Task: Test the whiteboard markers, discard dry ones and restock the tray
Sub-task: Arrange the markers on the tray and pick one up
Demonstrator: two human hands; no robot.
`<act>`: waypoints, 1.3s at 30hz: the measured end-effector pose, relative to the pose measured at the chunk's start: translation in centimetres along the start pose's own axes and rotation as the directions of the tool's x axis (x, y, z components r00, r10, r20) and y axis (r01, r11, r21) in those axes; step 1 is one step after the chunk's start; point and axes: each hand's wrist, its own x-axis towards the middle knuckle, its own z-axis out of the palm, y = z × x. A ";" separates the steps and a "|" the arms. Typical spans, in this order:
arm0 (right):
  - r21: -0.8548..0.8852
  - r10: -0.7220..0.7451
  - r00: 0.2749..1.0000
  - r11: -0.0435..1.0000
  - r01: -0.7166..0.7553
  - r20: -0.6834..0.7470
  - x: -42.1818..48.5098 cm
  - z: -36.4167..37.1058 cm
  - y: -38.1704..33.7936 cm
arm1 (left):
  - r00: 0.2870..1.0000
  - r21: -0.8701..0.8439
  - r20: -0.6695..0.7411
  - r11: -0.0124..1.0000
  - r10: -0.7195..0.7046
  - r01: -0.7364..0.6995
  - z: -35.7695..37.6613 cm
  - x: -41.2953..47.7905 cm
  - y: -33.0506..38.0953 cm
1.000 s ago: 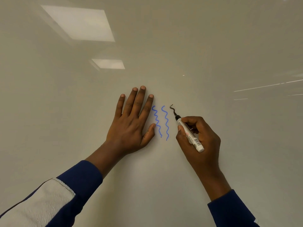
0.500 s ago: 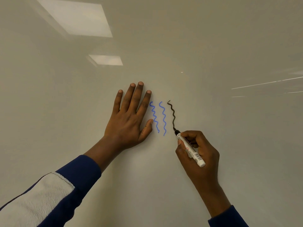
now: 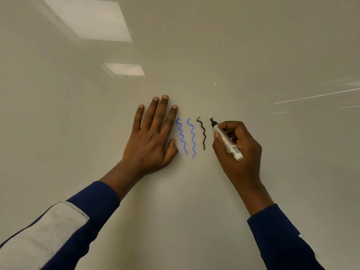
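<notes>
Marker is gripped in curled right hand, tip on whiteboard right of dark squiggle. Left hand is pressed flat, fingers straight, beside blue squiggles.

The left hand lies flat on the shiny white whiteboard, fingers pointing up. Just right of its thumb and first finger are the two blue wavy lines, side by side. The dark wavy line is next on the right. Right of that, the right hand holds the white plastic marker. Its tip sits at a small dark mark, level with the top of the dark line.
</notes>
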 end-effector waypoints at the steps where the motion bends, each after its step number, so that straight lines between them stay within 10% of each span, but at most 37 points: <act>1: -0.020 -0.010 1.000 1.000 0.011 0.019 -0.2 -0.1 0.1 | 1.000 0.001 0.002 1.000 0.001 -0.001 0.0 0.0 0.0; 20: 0.084 0.211 0.977 0.973 -0.213 0.033 -7.2 -1.7 -0.3 | 1.000 0.001 0.025 1.000 0.000 0.000 -0.4 -0.1 0.1; 29: 0.481 0.568 0.808 0.670 -0.565 0.157 -10.8 -1.7 -2.7 | 1.000 -0.168 -0.017 0.986 -0.018 0.015 -1.4 -3.0 2.4; 39: 0.467 0.687 0.658 0.494 -0.734 0.308 -17.4 -1.6 -2.8 | 0.994 -0.340 0.104 0.937 -0.042 0.076 -1.6 -13.5 6.9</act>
